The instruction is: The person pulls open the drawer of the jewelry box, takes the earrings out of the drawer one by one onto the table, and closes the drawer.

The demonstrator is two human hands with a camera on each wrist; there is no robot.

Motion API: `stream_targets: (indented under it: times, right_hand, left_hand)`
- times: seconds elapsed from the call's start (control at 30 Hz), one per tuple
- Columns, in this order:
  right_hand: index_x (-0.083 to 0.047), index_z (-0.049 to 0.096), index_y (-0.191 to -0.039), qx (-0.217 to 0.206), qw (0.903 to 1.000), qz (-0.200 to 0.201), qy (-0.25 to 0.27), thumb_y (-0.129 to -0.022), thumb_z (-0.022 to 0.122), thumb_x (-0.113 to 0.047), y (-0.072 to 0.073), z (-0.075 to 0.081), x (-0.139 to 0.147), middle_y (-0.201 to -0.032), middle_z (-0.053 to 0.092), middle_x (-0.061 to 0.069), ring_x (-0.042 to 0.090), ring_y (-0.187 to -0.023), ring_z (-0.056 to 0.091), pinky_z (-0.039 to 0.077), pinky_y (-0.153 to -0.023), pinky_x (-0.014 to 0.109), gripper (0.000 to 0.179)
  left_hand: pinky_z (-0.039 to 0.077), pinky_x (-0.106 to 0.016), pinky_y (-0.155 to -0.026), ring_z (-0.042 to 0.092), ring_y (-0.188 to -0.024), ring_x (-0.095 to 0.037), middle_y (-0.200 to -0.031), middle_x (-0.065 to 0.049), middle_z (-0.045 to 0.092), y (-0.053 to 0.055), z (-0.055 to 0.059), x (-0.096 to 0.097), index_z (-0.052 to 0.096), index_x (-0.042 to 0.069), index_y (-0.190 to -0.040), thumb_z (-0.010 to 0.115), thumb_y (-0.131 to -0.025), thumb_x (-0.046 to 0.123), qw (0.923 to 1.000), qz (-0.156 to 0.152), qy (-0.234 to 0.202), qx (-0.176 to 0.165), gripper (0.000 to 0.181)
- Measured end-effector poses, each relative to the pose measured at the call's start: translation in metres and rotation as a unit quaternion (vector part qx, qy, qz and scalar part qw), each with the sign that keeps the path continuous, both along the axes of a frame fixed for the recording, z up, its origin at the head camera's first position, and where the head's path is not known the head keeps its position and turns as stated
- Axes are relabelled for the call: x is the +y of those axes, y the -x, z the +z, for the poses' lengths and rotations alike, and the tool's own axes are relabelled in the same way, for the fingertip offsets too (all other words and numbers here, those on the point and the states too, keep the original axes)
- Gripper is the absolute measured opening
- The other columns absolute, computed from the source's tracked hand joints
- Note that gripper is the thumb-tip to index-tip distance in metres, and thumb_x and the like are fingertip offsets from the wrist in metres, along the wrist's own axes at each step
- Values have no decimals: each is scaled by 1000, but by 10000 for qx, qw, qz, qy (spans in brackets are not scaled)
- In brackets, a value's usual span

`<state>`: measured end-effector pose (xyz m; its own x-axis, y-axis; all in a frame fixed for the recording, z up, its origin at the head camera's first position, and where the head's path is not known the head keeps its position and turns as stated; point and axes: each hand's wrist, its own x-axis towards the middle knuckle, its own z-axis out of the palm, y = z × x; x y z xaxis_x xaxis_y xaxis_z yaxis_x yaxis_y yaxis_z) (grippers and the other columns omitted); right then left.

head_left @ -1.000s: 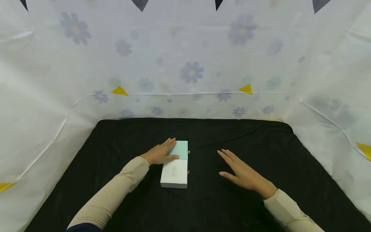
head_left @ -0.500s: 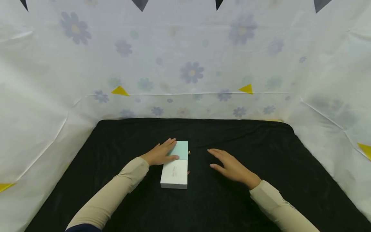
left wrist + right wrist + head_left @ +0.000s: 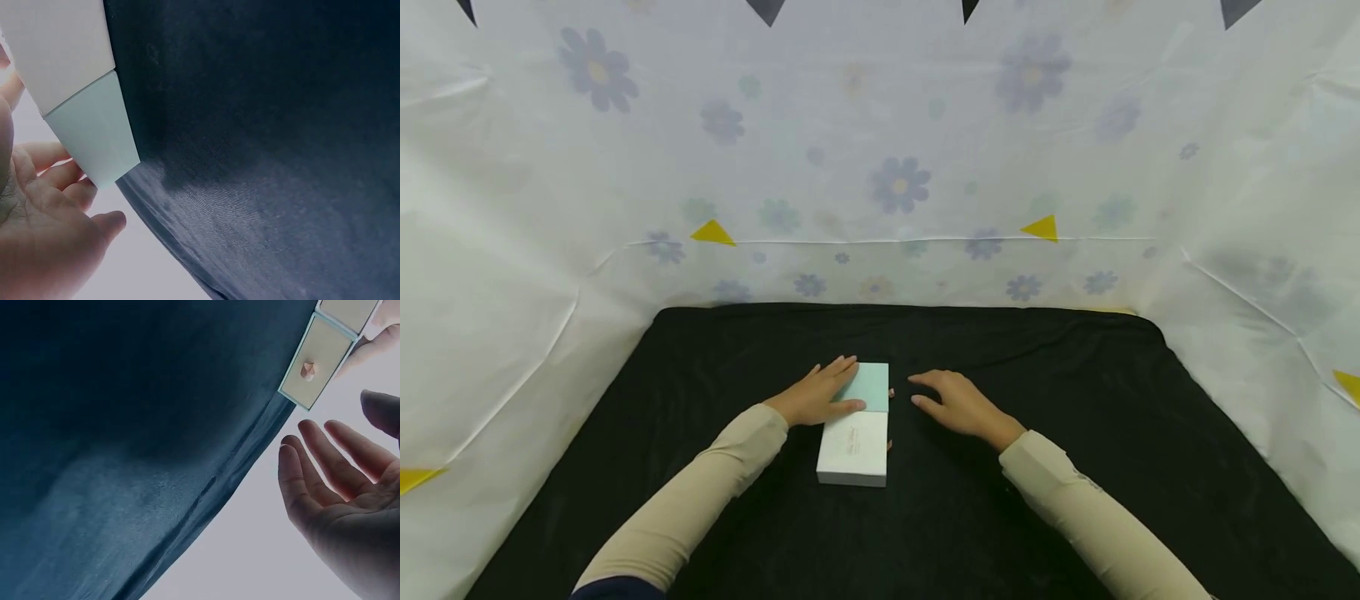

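A mint-green drawer box and a longer-looking white drawer box lie end to end on the black cloth, faint lettering on the white lid. My left hand rests on the mint box's left side, thumb and fingers spread. Right of the boxes, my right hand hovers apart from them, fingers loosely bent and thumb separate, holding nothing. The right wrist view shows the mint box's cream drawer front with a small pinkish pull tab. Another tab sticks out beside the white box.
Black cloth covers the table, its far edge curving down at the corners. White sheeting with pale flowers and yellow triangles encloses the back and sides.
My right hand has moved left toward the boxes, and its fingers have bent more. The left hand and both boxes have stayed in place.
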<state>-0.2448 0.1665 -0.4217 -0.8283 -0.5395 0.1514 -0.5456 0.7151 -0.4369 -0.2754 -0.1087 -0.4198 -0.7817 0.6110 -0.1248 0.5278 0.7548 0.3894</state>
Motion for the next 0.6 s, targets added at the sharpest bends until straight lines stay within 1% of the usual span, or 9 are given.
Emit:
stream_targets:
  times: [0.13,0.33,0.47,0.6]
  right_hand:
    - [-2,58,-131,-209,9997,-100,0,-97,59,-22,7,-1,-5,-130,60,14,30,-120,56,45,-99,48,39]
    - [-4,59,-130,-507,9983,-271,-56,-97,60,-23,15,-6,-16,-129,60,13,29,-121,55,44,-100,47,38]
    - [-3,60,-128,-547,9980,-314,-95,-96,61,-22,18,-8,-23,-127,61,13,29,-119,56,45,-99,46,37]
    - [-1,61,-126,-452,9984,-245,-233,-95,62,-20,18,-8,-32,-125,62,13,29,-117,57,44,-100,46,36]
  left_hand:
    - [9,-57,-115,8,-147,-31,-160,-12,13,0,-1,1,18,4,-153,49,-97,51,10000,-11,-30,-40,80]
    - [10,-58,-115,9,-147,-32,-160,-13,13,-2,-1,-1,18,3,-153,50,-97,49,10000,-5,-63,-33,79]
    - [10,-57,-115,9,-147,-32,-160,-12,14,-4,1,-2,19,3,-153,50,-97,49,10000,-27,-34,-15,79]
    - [11,-57,-115,10,-147,-32,-160,-13,15,-5,0,-3,19,2,-153,50,-97,49,10000,-29,-48,-23,79]
